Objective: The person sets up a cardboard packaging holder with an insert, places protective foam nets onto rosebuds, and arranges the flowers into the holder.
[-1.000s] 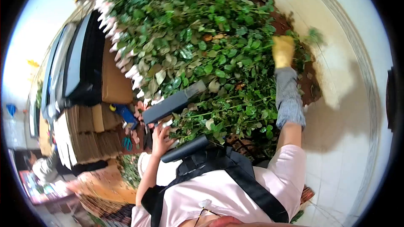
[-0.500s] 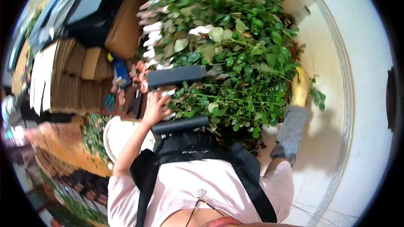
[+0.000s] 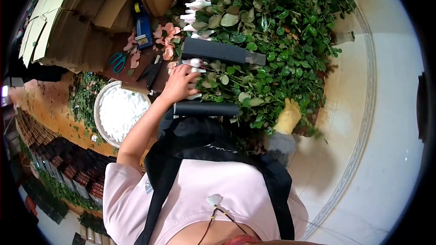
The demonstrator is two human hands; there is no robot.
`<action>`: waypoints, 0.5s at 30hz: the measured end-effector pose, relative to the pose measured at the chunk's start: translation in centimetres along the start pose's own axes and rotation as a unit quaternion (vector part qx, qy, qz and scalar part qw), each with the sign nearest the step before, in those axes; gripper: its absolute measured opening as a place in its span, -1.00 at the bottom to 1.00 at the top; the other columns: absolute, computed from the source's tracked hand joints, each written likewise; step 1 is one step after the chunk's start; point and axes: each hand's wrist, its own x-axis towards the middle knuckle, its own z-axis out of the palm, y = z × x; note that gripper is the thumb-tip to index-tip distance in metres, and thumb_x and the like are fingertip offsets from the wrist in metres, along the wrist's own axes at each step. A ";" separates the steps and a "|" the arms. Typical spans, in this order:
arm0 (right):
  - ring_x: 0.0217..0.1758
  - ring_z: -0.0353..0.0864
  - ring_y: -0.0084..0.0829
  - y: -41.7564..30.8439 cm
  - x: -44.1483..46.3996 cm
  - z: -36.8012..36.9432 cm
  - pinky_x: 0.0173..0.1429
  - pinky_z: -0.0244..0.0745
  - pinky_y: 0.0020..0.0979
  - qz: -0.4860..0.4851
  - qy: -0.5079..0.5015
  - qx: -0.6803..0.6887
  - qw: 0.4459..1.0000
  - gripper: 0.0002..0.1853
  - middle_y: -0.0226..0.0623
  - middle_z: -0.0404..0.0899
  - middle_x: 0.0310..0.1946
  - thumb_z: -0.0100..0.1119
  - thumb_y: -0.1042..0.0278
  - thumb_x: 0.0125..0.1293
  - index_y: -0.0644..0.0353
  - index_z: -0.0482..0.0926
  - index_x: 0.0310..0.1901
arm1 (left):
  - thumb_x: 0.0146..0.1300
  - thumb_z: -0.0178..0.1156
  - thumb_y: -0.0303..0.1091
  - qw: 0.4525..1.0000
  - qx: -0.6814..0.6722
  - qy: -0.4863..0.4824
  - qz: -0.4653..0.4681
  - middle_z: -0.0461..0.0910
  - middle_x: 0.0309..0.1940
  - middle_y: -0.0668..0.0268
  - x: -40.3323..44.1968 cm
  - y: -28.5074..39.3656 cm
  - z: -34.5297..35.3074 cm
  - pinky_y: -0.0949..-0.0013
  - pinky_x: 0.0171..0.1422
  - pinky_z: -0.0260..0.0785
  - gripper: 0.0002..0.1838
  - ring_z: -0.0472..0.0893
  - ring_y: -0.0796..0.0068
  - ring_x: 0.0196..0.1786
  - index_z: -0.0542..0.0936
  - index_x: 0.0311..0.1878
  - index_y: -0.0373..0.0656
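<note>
Long leafy green stems (image 3: 272,77) lie across the table, their flower heads in white mesh sleeves (image 3: 198,3) in a row at the left. My bare left hand (image 3: 180,83) rests with spread fingers on a few sleeved heads between a dark ribbed block (image 3: 214,50) and a black roll (image 3: 206,109). My right hand (image 3: 288,116), in a yellow glove with a grey striped sleeve, is at the stem ends on the right. Its fingers are bent among the leaves, and what they may hold is hidden.
Folded cardboard (image 3: 75,41) is stacked at the upper left. Near it are a blue tape dispenser (image 3: 143,29), teal scissors (image 3: 118,62) and pink petals (image 3: 168,36). A round white tub (image 3: 121,113) of small white pieces stands left of my arm. A wall runs along the right.
The view has shifted, with the table's left side and the tub showing more fully. My right hand has moved in from the far right, closer to my body. My left hand stays by the sleeved heads.
</note>
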 end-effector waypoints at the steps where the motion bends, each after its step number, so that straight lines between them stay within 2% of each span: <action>1: 0.06 0.60 -0.15 0.5 -0.7 4.2 0.14 0.51 -0.19 0.033 -0.031 -0.001 0.999 -0.73 -0.17 0.65 0.02 0.01 0.48 0.29 0.10 0.65 -0.04 | -0.07 0.48 -0.18 1.000 -0.003 -0.003 0.005 0.41 0.04 0.11 0.1 0.1 0.0 -0.03 0.36 0.19 -0.37 0.39 0.00 0.22 0.56 0.15 0.04; 2: 0.10 0.57 -0.19 1.0 -1.5 8.3 0.21 0.46 -0.20 0.066 -0.063 -0.004 0.996 -0.69 -0.19 0.63 0.05 -0.05 0.44 0.33 0.09 0.61 0.03 | -0.08 0.49 -0.18 1.000 -0.001 0.004 0.006 0.41 0.04 0.11 0.1 0.2 -0.1 -0.02 0.35 0.20 -0.38 0.39 0.00 0.21 0.56 0.14 0.04; 4: 0.16 0.54 -0.19 -0.1 -3.9 15.6 0.23 0.42 -0.19 0.072 -0.019 -0.021 0.997 -0.63 -0.21 0.57 0.13 -0.06 0.44 0.34 0.06 0.55 0.15 | -0.08 0.49 -0.19 1.000 -0.001 0.003 0.008 0.41 0.04 0.12 -0.1 0.4 -0.3 -0.02 0.34 0.21 -0.39 0.39 0.00 0.20 0.56 0.13 0.03; 6: 0.22 0.50 -0.18 0.5 -3.1 13.1 0.25 0.41 -0.19 0.037 -0.098 -0.050 0.993 -0.57 -0.20 0.49 0.24 -0.04 0.44 0.35 0.05 0.48 0.25 | -0.07 0.48 -0.20 1.000 -0.010 0.001 0.006 0.41 0.04 0.11 0.2 0.3 -0.6 -0.02 0.31 0.22 -0.39 0.39 0.00 0.18 0.56 0.13 0.03; 7: 0.28 0.47 -0.16 0.1 -0.7 8.3 0.31 0.38 -0.16 0.079 -0.254 -0.029 0.964 -0.53 -0.16 0.47 0.28 0.00 0.43 0.33 0.07 0.44 0.29 | -0.06 0.48 -0.19 1.000 -0.012 0.000 0.006 0.40 0.03 0.12 0.2 0.3 -0.6 -0.03 0.31 0.22 -0.39 0.39 0.02 0.18 0.56 0.14 0.03; 8: 0.29 0.46 -0.18 -0.1 0.5 5.1 0.30 0.40 -0.16 0.100 -0.281 -0.067 0.952 -0.52 -0.16 0.48 0.27 0.11 0.37 0.29 0.09 0.44 0.26 | -0.06 0.48 -0.19 1.000 -0.012 -0.003 0.006 0.40 0.03 0.12 0.1 0.2 -0.5 -0.03 0.31 0.22 -0.39 0.39 0.02 0.18 0.56 0.14 0.03; 10: 0.25 0.51 -0.16 -1.6 2.3 -2.3 0.27 0.42 -0.15 0.091 -0.281 -0.053 0.954 -0.50 -0.16 0.52 0.22 0.21 0.36 0.26 0.09 0.45 0.26 | -0.06 0.49 -0.19 1.000 0.006 -0.014 0.000 0.40 0.01 0.13 0.4 0.1 -0.3 -0.02 0.32 0.20 -0.39 0.38 0.03 0.18 0.56 0.14 0.03; 12: 0.14 0.60 -0.11 -4.1 3.4 -7.3 0.18 0.50 -0.15 -0.024 -0.171 0.093 0.980 -0.52 -0.12 0.58 0.16 0.27 0.36 0.26 0.10 0.48 0.23 | -0.07 0.49 -0.20 1.000 0.004 -0.016 -0.004 0.39 0.00 0.14 0.4 0.2 -0.4 -0.01 0.33 0.19 -0.38 0.38 0.04 0.18 0.56 0.14 0.03; 13: 0.05 0.64 -0.10 -7.0 4.7 -9.3 0.11 0.54 -0.16 -0.074 -0.114 0.249 0.959 -0.56 -0.09 0.63 0.04 0.27 0.37 0.27 0.12 0.50 0.20 | -0.09 0.49 -0.18 1.000 0.007 -0.018 -0.010 0.41 0.02 0.15 0.4 0.3 -0.5 0.00 0.33 0.22 -0.38 0.39 0.06 0.21 0.57 0.13 0.05; 14: -0.05 0.69 -0.09 -10.5 6.1 -10.8 0.05 0.58 -0.16 -0.121 -0.053 0.396 0.909 -0.59 -0.06 0.68 -0.07 0.28 0.38 0.28 0.15 0.52 0.17 | -0.11 0.49 -0.17 1.000 0.010 -0.021 -0.015 0.43 0.04 0.15 0.5 0.4 -0.6 0.02 0.33 0.24 -0.38 0.40 0.08 0.24 0.58 0.12 0.06; 15: -0.12 0.71 -0.11 -13.8 6.9 -11.8 -0.02 0.59 -0.19 -0.115 -0.103 0.443 0.883 -0.62 -0.10 0.70 -0.17 0.29 0.33 0.28 0.15 0.54 0.12 | -0.11 0.49 -0.17 1.000 0.016 -0.015 -0.010 0.43 0.03 0.15 0.5 0.4 -0.5 0.03 0.33 0.25 -0.38 0.40 0.08 0.23 0.58 0.13 0.06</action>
